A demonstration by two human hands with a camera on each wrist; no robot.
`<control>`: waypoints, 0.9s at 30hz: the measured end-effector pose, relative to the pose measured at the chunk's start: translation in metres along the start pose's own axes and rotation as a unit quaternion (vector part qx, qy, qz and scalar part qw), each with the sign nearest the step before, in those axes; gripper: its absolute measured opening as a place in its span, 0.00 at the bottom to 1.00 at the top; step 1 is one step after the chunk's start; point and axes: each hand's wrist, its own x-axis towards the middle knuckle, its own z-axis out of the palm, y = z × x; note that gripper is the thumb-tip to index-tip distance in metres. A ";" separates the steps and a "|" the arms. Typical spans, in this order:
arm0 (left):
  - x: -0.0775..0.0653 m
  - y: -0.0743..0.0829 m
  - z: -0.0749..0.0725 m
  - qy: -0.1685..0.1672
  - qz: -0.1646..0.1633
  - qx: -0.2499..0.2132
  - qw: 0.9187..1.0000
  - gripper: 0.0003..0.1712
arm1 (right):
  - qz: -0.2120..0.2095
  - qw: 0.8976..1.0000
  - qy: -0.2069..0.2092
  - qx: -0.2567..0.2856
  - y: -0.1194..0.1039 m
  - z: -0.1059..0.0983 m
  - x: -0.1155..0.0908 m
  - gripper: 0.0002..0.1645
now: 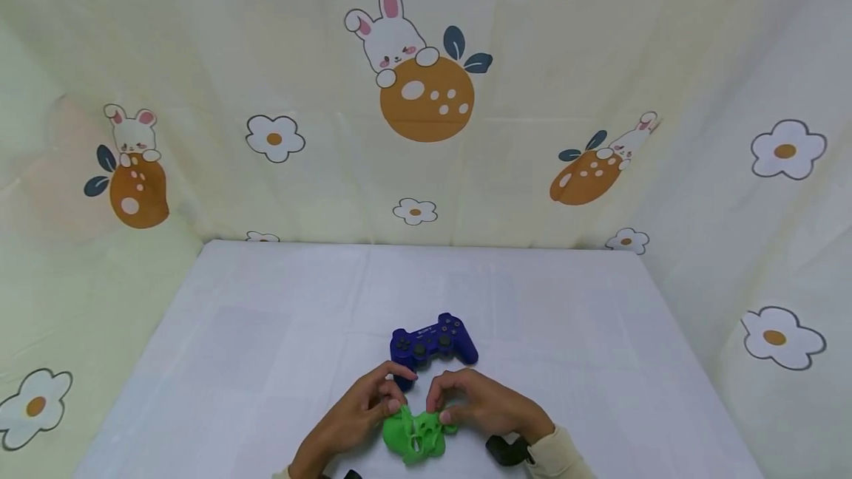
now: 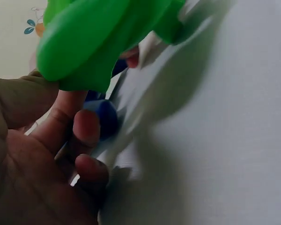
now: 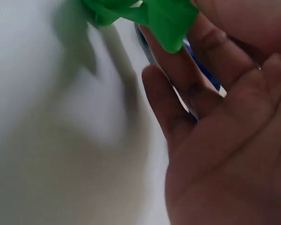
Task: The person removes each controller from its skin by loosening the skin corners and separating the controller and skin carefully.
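A green silicone controller cover, soft and pierced with several holes, is held up between both hands near the front of the table. My left hand pinches its left end between thumb and forefinger; the left wrist view shows the rounded grip part of the cover there, its other fingers loosely bent below. At the opposite end, my right hand pinches the cover with thumb and fingertips. Just beyond the hands lies a blue game controller, buttons up, its left grip partly behind my left fingers.
The table has a white cover, with a patterned cloth of rabbits, oranges and flowers hanging behind and at both sides. A black wrist device sits at my right wrist, by a beige sleeve.
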 end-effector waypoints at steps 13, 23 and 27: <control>-0.010 0.006 0.017 0.143 -0.052 0.104 0.983 0.22 | 0.036 0.993 0.113 -0.013 -0.016 0.033 0.030 0.07; -0.014 0.009 0.023 0.204 -0.090 0.063 0.973 0.23 | 0.085 0.989 0.114 0.043 -0.020 0.037 0.032 0.08; -0.019 0.008 0.022 0.196 -0.078 0.035 0.977 0.27 | 0.087 0.987 0.122 0.060 -0.020 0.039 0.032 0.08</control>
